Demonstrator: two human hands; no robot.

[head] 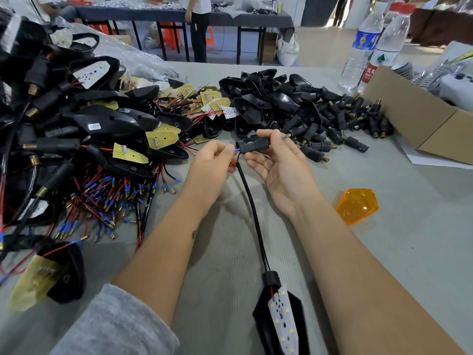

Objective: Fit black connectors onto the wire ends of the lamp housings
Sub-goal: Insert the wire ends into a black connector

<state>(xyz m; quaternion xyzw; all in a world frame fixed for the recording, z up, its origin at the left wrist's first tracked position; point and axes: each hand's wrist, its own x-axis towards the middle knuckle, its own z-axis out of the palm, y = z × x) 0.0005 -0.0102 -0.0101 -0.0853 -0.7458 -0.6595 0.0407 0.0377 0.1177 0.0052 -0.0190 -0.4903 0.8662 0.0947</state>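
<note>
A black lamp housing (279,319) with a white LED board lies near the table's front edge. Its black sleeved cable (252,206) runs up to my hands. My left hand (212,160) pinches a blue-tipped wire end (237,150) at the mouth of a black connector (253,145). My right hand (276,162) holds that connector between thumb and fingers. A second blue-tipped wire end with a brass pin (284,137) sticks out past my right fingers.
Finished and unfinished housings with red wires pile up at the left (76,139). Empty housings (258,98) and loose black connectors (345,124) lie behind my hands. An orange lens (357,204), a cardboard box (419,121) and water bottles (363,44) sit right.
</note>
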